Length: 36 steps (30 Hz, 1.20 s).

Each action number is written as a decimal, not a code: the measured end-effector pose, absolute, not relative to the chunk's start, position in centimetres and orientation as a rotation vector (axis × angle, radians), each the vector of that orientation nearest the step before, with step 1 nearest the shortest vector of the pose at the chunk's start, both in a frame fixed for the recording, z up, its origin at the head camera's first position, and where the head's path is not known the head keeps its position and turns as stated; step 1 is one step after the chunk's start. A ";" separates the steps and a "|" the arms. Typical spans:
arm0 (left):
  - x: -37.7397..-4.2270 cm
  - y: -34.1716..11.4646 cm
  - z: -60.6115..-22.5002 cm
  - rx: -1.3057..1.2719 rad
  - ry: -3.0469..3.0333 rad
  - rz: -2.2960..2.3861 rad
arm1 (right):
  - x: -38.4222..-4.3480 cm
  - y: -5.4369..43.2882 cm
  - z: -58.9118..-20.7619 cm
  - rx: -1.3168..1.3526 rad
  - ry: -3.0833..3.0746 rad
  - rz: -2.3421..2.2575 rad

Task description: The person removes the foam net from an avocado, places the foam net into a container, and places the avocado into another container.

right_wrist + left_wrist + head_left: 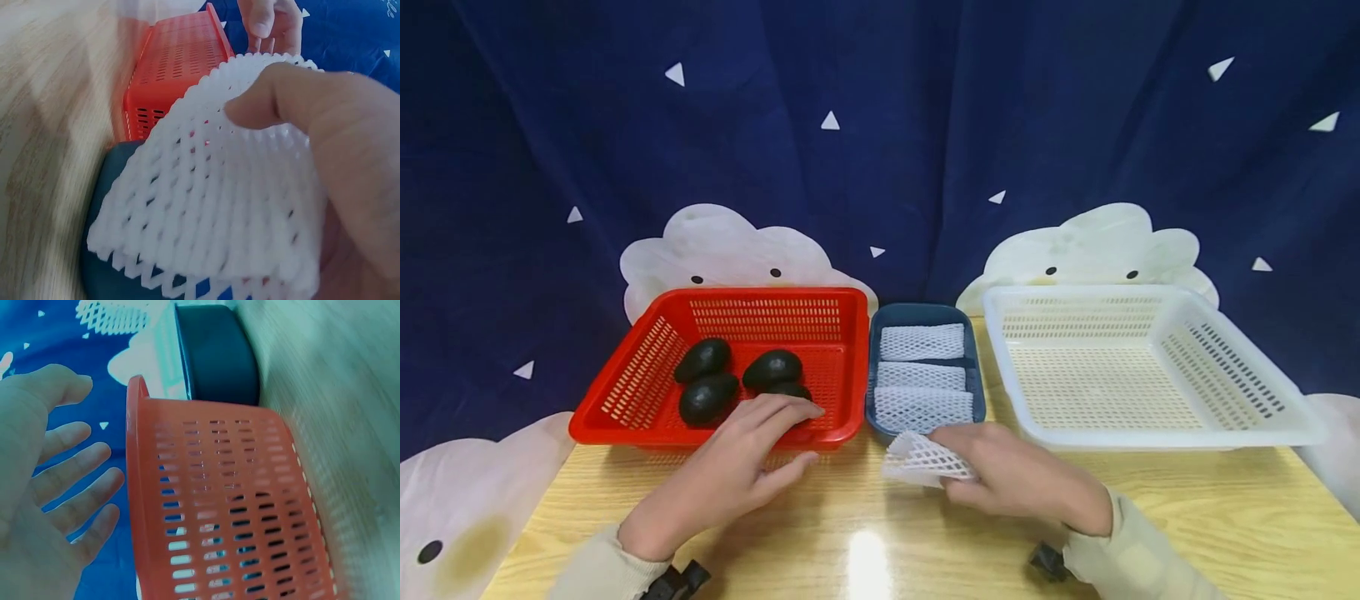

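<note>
My right hand point(1000, 467) grips a white foam net sleeve point(925, 460) in front of the dark blue tray; in the right wrist view the thumb presses on the sleeve's mesh point(206, 181). Over the front rim of the red basket point(842, 435) reaches my left hand point(737, 467), its fingers spread and relaxed with nothing in them. Several dark avocados lie in that basket, among them one avocado point(709, 398) at left and another avocado point(773, 367) further right. One more avocado point(790, 389) is partly hidden behind the left fingers.
Between the baskets stands the dark blue tray point(979, 392) with several white foam net sleeves point(922, 342) lying in it. A white basket point(1045, 435) is at the right. Behind everything hangs a navy curtain point(895, 167). The wooden table point(820, 542) extends in front.
</note>
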<state>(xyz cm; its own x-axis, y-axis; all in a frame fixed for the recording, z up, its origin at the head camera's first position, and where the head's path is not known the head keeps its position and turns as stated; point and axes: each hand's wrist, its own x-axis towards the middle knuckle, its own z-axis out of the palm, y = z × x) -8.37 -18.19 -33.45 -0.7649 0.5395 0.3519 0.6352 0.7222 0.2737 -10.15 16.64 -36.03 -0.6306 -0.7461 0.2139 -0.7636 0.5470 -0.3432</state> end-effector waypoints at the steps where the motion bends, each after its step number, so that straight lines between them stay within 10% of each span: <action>1: -8.3 -18.1 -33.6 -0.932 -2.677 -0.565 | -10.1 16.7 -36.0 1.329 -2.721 0.642; 36: -8.7 -16.1 -35.5 -0.875 -2.624 -0.705 | -10.9 16.9 -35.2 1.238 -2.600 0.642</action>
